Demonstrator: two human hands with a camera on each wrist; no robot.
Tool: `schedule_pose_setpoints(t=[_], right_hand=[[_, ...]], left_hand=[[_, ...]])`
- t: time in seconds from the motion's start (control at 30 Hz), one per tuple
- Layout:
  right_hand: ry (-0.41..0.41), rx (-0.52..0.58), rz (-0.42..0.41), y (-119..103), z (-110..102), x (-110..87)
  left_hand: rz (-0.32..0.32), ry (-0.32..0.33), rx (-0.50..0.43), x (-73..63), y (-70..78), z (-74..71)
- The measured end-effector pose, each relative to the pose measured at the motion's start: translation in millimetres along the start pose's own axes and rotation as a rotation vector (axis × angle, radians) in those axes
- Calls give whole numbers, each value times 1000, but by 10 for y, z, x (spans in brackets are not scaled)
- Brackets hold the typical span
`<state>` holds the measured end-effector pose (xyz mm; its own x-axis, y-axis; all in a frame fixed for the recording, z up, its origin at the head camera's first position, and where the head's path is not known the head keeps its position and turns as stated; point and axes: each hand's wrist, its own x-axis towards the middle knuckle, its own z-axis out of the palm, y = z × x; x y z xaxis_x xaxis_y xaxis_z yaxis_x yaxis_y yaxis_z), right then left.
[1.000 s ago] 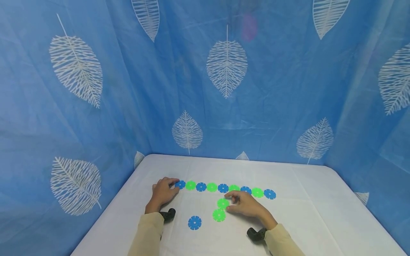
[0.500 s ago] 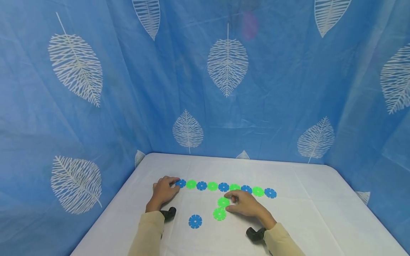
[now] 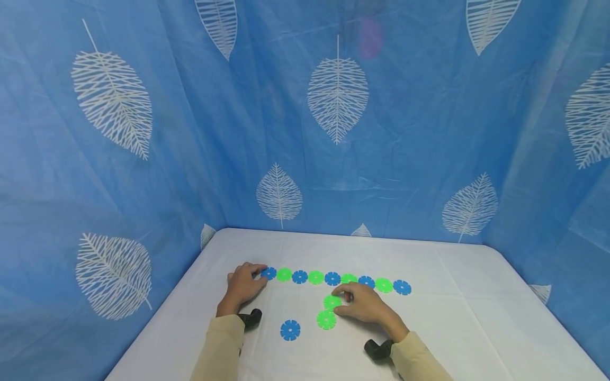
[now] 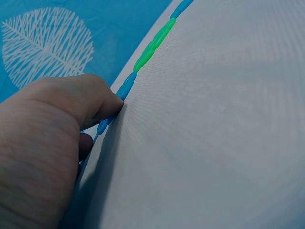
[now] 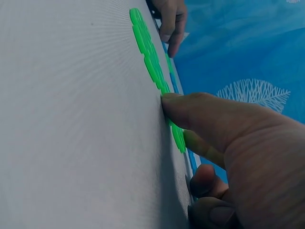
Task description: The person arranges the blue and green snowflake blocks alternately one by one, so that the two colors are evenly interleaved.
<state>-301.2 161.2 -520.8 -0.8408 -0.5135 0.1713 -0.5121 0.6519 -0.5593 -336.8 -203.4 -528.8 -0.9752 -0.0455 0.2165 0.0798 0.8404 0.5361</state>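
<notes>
Several flat notched discs, blue and green by turns, lie in a row across the white table. At the row's left end, my left hand point(image 3: 243, 286) holds the last blue disc point(image 3: 269, 273) between thumb and forefinger; the left wrist view shows the thumb on its edge. Closer in, my right hand point(image 3: 364, 304) pinches a green disc point(image 3: 332, 302) at its right side, thumb at the near edge and forefinger at the far edge. A second green disc point(image 3: 326, 319) lies just below that one, edges touching or nearly so. My right hand partly covers the row behind it.
One loose blue disc point(image 3: 290, 330) lies nearer me, between the forearms. A blue curtain with white leaf prints point(image 3: 337, 100) hangs behind and beside the white table point(image 3: 457, 307). Black wrist devices point(image 3: 378, 349) sit under both sleeves.
My right hand has shifted very slightly left over the green disc. The left hand and the row of discs stay as they were.
</notes>
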Motion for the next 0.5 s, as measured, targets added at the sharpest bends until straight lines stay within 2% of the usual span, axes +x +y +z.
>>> schedule_pose_setpoints(t=[0.23,0.5], right_hand=[[5,20,22,1,9,-3],[1,66,44,13,4,3]], left_hand=[[-15,-6,3,9,-10,12],[3,6,-3,12,-21,29]])
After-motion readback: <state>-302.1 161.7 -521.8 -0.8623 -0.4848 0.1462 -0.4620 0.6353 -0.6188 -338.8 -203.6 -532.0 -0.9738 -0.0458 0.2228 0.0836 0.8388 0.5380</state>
